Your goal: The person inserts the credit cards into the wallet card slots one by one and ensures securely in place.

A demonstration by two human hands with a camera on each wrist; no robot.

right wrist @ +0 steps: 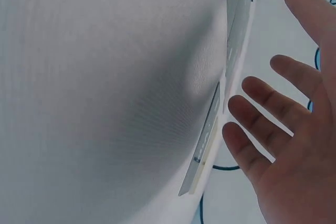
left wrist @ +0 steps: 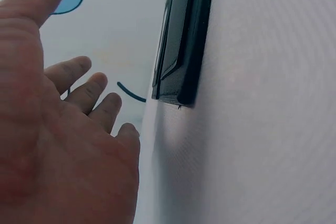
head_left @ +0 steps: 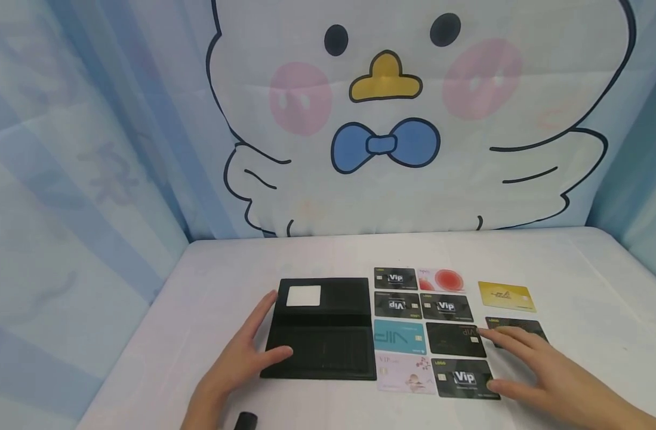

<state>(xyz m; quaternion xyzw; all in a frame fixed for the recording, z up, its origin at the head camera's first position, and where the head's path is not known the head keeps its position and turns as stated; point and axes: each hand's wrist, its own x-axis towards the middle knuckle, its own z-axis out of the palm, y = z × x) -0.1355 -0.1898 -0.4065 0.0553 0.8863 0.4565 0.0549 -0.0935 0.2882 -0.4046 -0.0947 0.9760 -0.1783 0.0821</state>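
A black card wallet (head_left: pixel 322 355) lies unfolded on the white table, a white square (head_left: pixel 303 296) in its upper half. My left hand (head_left: pixel 236 361) is at the wallet's left side, fingers spread, thumb over the lower half. My right hand (head_left: pixel 553 373) hovers by the cards with fingers loosely straight and nothing held. Its thumb tip overlaps the corner of a black Vip card (head_left: pixel 459 382), and its index fingertip the edge of a darker VIP card (head_left: pixel 451 339). Another black card (head_left: pixel 521 325) is partly hidden behind this hand. In both wrist views the palms show nothing gripped.
Two columns of cards adjoin the wallet's right side, including a teal card (head_left: pixel 399 337), a pink card (head_left: pixel 405 373) and a red-patterned card (head_left: pixel 442 280). A gold card (head_left: pixel 506 296) lies farther right. A small black object (head_left: pixel 246 421) is at the front edge. A patterned curtain (head_left: pixel 387 197) hangs behind.
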